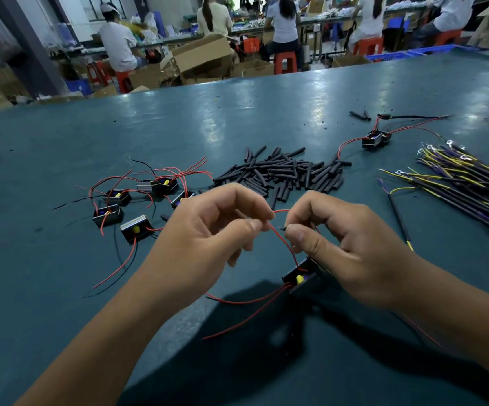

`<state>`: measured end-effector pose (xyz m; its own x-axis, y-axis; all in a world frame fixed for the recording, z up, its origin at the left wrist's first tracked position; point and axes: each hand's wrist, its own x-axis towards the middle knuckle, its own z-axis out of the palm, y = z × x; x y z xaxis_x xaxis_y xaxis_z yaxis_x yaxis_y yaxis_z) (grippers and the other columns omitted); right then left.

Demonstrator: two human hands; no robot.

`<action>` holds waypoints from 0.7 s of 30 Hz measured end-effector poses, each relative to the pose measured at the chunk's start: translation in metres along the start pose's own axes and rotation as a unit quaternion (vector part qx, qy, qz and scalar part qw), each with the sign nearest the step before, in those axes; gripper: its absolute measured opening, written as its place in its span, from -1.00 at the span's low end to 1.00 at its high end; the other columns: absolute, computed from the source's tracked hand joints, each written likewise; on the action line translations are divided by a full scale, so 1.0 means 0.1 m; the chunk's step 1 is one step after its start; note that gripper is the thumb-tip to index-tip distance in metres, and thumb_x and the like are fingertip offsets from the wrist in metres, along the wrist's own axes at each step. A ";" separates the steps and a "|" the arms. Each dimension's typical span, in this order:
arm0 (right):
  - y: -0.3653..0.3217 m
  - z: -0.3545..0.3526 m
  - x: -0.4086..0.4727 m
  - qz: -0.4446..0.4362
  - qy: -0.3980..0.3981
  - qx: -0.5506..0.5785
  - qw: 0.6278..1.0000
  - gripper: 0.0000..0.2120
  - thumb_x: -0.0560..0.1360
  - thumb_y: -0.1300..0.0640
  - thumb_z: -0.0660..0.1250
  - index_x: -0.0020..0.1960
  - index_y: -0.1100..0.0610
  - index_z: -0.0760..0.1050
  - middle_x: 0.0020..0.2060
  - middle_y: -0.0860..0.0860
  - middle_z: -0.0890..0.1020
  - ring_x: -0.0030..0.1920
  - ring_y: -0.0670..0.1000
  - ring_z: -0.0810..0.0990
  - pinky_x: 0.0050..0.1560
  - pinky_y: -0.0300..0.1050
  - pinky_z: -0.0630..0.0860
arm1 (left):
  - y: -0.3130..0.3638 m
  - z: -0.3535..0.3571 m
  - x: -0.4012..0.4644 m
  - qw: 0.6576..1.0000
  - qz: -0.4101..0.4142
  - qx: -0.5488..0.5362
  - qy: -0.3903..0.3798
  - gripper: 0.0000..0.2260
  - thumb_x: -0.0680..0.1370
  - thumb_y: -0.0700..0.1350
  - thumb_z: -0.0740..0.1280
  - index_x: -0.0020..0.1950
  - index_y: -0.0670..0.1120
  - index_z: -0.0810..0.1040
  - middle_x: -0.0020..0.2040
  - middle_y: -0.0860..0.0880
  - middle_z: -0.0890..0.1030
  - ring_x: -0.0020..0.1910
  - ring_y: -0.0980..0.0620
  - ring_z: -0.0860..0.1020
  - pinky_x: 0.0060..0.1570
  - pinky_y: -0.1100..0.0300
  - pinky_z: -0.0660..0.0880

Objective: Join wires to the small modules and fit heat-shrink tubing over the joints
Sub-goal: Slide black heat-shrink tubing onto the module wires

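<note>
Red wire [281,240] from the module [300,278] is being pinched by left hand [208,230] and right hand [334,244], raised off the table [61,142], seemingly presenting its end for joining.

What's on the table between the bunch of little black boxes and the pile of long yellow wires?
In the head view, a heap of black heat-shrink tubes lies between the modules and the wire bundle.

Black module [300,278] with yellow part held tilted above counter's near edge; its red wire [281,238] looped upward; heat-shrink pile [284,174] mid-counter.
</note>
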<state>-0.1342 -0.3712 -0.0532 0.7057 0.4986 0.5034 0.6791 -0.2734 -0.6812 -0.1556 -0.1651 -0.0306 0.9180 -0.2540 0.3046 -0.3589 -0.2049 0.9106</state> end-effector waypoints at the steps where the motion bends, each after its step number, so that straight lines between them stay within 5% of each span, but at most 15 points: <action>1: -0.01 -0.01 0.00 0.001 0.001 0.008 1.000 -0.88 0.61 0.04 0.26 -0.09 0.03 0.48 -0.26 -0.09 0.57 -0.21 -0.06 0.55 -0.14 -0.31 0.44 | 0.01 -0.02 0.00 0.998 0.033 0.051 -0.004 -0.85 0.48 -0.26 0.31 -0.10 -0.06 0.64 -0.21 0.03 0.63 -0.34 0.13 0.49 -0.36 0.26 0.42; 7: -0.01 -0.02 0.00 0.015 0.000 0.030 0.999 -0.90 0.59 0.10 0.26 -0.09 0.07 0.49 -0.25 -0.06 0.58 -0.24 -0.07 0.55 -0.15 -0.33 0.45 | -0.03 -0.01 -0.01 0.968 0.151 0.198 0.000 -0.91 0.54 -0.18 0.40 0.02 -0.03 0.62 -0.11 0.10 0.59 -0.16 -0.01 0.55 -0.30 0.15 0.44; 14: -0.01 -0.02 0.00 0.015 -0.006 0.049 0.999 -0.90 0.59 0.09 0.26 -0.09 0.06 0.50 -0.25 -0.10 0.57 -0.22 -0.11 0.57 -0.13 -0.35 0.44 | -0.09 -0.02 0.05 0.915 0.261 0.308 0.025 -0.94 0.55 -0.20 0.44 -0.01 -0.17 0.65 -0.10 -0.01 0.58 -0.14 0.16 0.48 -0.11 0.41 0.33; 18: 0.00 -0.01 0.00 0.015 -0.015 0.056 0.998 -0.89 0.59 0.10 0.26 -0.09 0.07 0.50 -0.25 -0.10 0.57 -0.22 -0.12 0.56 -0.12 -0.36 0.44 | -0.12 -0.06 0.07 0.887 0.307 0.343 0.022 -0.87 0.60 -0.16 0.39 -0.02 -0.21 0.68 -0.08 -0.05 0.59 -0.14 -0.02 0.53 -0.15 0.09 0.49; 21: 0.00 0.00 0.00 0.016 -0.030 0.050 0.998 -0.89 0.60 0.09 0.26 -0.08 0.06 0.50 -0.25 -0.10 0.58 -0.21 -0.10 0.57 -0.10 -0.33 0.45 | -0.10 -0.09 0.08 0.883 0.318 0.346 0.000 -0.87 0.59 -0.16 0.40 -0.05 -0.22 0.67 -0.09 -0.05 0.58 -0.15 -0.09 0.53 -0.12 0.03 0.47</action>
<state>-0.1343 -0.3716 -0.0530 0.7119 0.5392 0.4500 0.6305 -0.2085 -0.7476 -0.1427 -0.1568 -0.0352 0.4931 -0.5264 0.6926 -0.8194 -0.5486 0.1664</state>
